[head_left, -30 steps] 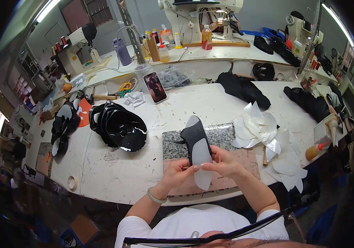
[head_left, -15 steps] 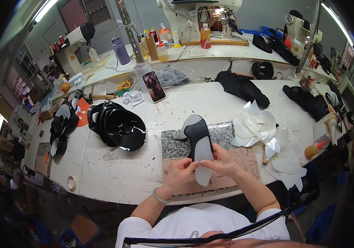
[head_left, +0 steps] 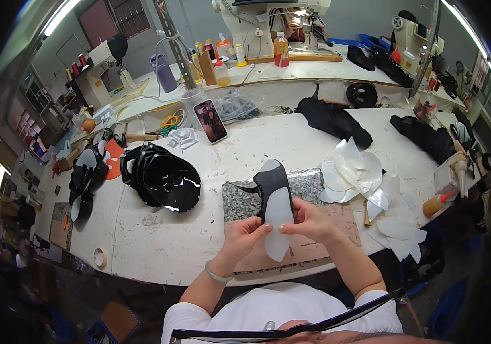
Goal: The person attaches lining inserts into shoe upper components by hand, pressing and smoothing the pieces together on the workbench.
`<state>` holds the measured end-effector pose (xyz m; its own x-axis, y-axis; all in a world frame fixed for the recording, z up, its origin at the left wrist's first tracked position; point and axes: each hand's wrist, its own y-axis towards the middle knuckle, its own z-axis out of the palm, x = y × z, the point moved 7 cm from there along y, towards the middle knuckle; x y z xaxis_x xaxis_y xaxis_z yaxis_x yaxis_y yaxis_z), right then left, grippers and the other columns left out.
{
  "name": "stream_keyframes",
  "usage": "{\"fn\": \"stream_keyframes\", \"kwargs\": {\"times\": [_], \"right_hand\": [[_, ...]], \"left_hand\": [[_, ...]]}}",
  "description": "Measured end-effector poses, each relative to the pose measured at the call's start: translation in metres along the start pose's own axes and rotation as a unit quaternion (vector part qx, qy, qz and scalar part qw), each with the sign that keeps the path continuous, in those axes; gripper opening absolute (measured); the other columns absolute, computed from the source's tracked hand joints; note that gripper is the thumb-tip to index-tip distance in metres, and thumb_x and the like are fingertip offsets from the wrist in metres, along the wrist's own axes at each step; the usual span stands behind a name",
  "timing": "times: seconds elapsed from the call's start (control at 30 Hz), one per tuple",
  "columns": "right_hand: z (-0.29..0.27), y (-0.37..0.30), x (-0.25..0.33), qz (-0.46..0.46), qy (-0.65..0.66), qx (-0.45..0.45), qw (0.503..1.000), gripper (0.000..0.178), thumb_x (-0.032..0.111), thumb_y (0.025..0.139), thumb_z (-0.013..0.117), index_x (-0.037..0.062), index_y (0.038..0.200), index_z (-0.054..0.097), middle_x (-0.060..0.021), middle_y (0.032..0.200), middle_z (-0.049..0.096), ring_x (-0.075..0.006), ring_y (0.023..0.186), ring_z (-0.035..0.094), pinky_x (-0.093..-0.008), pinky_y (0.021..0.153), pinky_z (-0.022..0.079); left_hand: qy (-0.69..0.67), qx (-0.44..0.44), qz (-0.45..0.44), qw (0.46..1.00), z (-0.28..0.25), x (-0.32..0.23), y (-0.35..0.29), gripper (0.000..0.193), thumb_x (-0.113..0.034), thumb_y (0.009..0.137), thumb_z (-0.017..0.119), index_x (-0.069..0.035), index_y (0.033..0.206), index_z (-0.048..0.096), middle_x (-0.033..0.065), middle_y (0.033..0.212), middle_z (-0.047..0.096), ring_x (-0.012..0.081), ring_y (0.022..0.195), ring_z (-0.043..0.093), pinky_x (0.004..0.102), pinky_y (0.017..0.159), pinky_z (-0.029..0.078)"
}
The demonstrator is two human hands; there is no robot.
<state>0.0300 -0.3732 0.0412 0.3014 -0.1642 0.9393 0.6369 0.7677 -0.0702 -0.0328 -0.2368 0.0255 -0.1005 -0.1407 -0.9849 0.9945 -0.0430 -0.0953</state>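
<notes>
In front of me I hold a black shoe upper (head_left: 269,178) with a pale, translucent leaf-shaped piece (head_left: 278,221) lying along it. The pointed near end of that piece reaches past the black edge toward me. My left hand (head_left: 246,235) pinches the left edge, its thumb against the pale piece. My right hand (head_left: 309,222) grips the right edge, thumb likewise on the pale piece. A thin black strap sticks out from the upper's left side. Below the hands lie a speckled stone slab (head_left: 239,200) and a pinkish-brown board (head_left: 337,223).
Stacked glossy black shoe parts (head_left: 171,180) stand at left, beside more black-and-grey pieces (head_left: 87,175). White leaf-shaped pieces (head_left: 351,175) are heaped at right, near a glue bottle (head_left: 437,204). A phone (head_left: 210,121) leans at the back; a tape roll (head_left: 101,257) lies near the front edge.
My thumbs have moved apart across the pale piece. The upper has turned slightly, and its strap now shows out to the left.
</notes>
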Motion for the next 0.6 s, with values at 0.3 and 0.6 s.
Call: {"fn": "stream_keyframes", "kwargs": {"times": [0.3, 0.6], "right_hand": [[-0.007, 0.004, -0.021, 0.019, -0.022, -0.026, 0.999, 0.046, 0.001, 0.080, 0.071, -0.0033, 0.118, 0.046, -0.0118, 0.108, 0.062, -0.0158, 0.097, 0.063, -0.0295, 0.085, 0.052], [-0.003, 0.007, -0.030, -0.005, 0.006, -0.059, 0.998, 0.048, 0.002, 0.081, 0.071, -0.0045, 0.119, 0.043, -0.0123, 0.106, 0.063, -0.0162, 0.093, 0.064, -0.0295, 0.081, 0.054]], "left_hand": [[-0.019, -0.016, 0.049, 0.998, 0.000, 0.018, 0.003, 0.018, -0.018, 0.093, 0.062, -0.001, 0.088, 0.064, -0.0061, 0.075, 0.057, 0.0004, 0.066, 0.044, 0.0174, 0.055, 0.036], [-0.073, -0.065, 0.022, 0.995, -0.009, 0.036, 0.004, 0.020, -0.018, 0.093, 0.061, 0.001, 0.097, 0.062, -0.0009, 0.082, 0.062, 0.0025, 0.071, 0.053, 0.0175, 0.061, 0.044]]}}
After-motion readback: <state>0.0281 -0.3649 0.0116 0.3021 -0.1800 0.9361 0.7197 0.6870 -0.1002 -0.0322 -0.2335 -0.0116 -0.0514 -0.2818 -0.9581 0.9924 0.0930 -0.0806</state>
